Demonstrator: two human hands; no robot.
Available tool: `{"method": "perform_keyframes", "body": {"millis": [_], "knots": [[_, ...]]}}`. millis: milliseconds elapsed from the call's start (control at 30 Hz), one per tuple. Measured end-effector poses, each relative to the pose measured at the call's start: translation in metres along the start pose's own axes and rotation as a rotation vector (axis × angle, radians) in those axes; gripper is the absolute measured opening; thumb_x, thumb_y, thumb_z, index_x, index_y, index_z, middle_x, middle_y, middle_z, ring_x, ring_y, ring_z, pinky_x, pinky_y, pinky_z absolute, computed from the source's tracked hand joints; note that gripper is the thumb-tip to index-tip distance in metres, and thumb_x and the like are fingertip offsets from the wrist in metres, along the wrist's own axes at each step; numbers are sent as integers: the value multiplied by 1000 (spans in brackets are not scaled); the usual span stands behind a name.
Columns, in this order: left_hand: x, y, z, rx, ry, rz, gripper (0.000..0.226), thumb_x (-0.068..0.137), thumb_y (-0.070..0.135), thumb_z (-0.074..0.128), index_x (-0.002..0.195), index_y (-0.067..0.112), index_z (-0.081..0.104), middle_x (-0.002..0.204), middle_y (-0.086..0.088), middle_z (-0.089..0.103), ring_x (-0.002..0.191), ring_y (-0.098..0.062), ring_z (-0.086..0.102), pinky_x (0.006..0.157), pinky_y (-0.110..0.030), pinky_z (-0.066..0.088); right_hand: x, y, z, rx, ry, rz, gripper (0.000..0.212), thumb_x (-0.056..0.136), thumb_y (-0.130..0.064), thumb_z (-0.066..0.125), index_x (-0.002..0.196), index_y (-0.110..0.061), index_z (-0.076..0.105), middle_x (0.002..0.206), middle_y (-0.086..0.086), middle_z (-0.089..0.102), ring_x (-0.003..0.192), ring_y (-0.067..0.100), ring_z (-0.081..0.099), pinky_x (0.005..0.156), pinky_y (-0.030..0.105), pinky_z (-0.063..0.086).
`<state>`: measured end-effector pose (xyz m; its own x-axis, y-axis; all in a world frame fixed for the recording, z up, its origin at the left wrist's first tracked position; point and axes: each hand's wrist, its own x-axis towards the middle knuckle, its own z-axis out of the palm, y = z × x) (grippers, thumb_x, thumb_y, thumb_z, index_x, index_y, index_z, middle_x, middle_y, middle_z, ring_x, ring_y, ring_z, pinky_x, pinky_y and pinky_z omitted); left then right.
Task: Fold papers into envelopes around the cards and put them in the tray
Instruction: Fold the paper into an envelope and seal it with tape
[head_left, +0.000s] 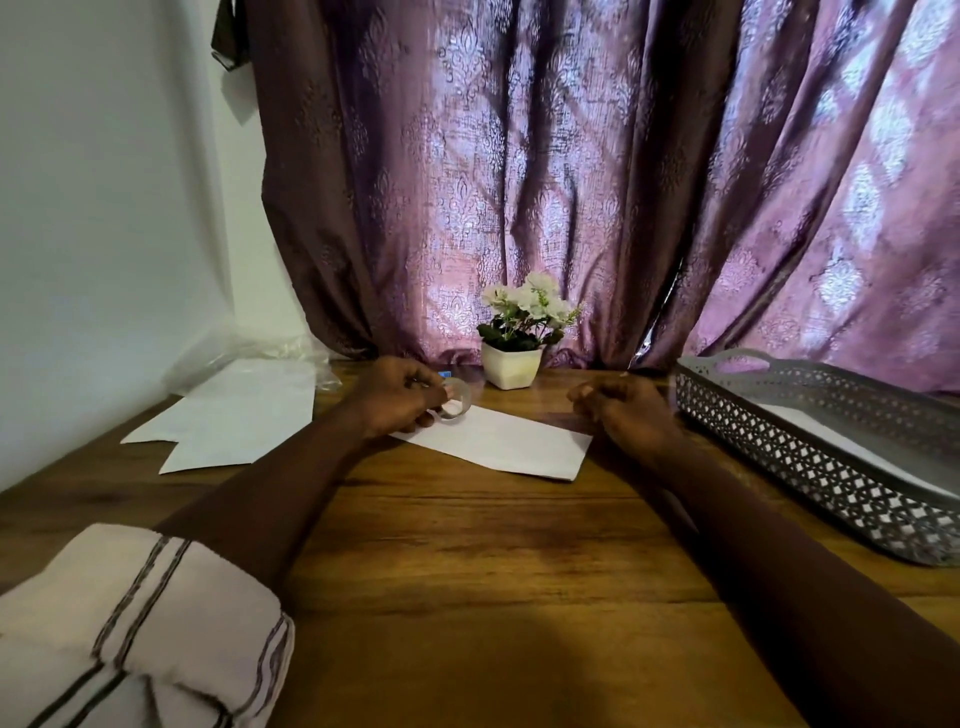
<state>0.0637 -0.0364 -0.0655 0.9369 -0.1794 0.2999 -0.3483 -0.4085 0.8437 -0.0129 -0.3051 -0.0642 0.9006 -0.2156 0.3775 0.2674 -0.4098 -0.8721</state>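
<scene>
A folded white paper envelope (498, 439) lies on the wooden table (467, 561) between my hands. My left hand (397, 397) holds a clear tape roll (457, 399) over the envelope's left end. My right hand (623, 410) hovers by the envelope's right corner with fingers pinched together; a faint clear strip seems to stretch from the roll toward it, though I cannot tell for sure. A grey perforated tray (810, 457) stands at the right with white paper (852, 441) inside it.
Several loose white sheets (234, 421) lie at the far left beside a crumpled clear plastic bag (244, 348). A small white pot of flowers (514, 338) stands at the back, in front of a purple curtain (571, 182). A wall runs along the left.
</scene>
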Motion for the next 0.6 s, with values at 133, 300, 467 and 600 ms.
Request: {"method": "perform_keyframes", "body": {"millis": [133, 300, 467, 600], "knots": [[-2, 5, 5, -55, -50, -5, 16, 90, 16, 78, 105, 11, 75, 86, -12, 79, 69, -19, 74, 57, -25, 56, 0, 3, 1, -295, -123, -25, 13, 99, -19, 66, 91, -19, 76, 87, -9, 71, 83, 5, 65, 61, 14, 43], [-5, 7, 13, -145, -169, 65, 33, 75, 3, 88, 105, 3, 73, 91, -14, 76, 74, -21, 70, 66, -31, 60, -4, 2, 25, -177, -246, -99, 16, 93, -20, 74, 109, -22, 75, 104, -1, 77, 96, 12, 70, 86, 30, 59], [-6, 13, 27, -102, -169, 221, 37, 68, 3, 93, 98, 1, 71, 94, -12, 78, 76, -18, 71, 72, -36, 62, -9, -3, 38, 118, -258, -69, 25, 94, -15, 72, 118, -9, 71, 99, 19, 77, 77, 22, 70, 68, 32, 57], [-7, 16, 33, -75, -178, 300, 35, 69, 1, 91, 98, 3, 72, 95, -13, 77, 79, -19, 72, 73, -34, 63, -6, -1, 37, 224, -213, -28, 24, 89, -13, 77, 111, -5, 72, 94, 20, 77, 74, 23, 71, 64, 30, 56]]}}
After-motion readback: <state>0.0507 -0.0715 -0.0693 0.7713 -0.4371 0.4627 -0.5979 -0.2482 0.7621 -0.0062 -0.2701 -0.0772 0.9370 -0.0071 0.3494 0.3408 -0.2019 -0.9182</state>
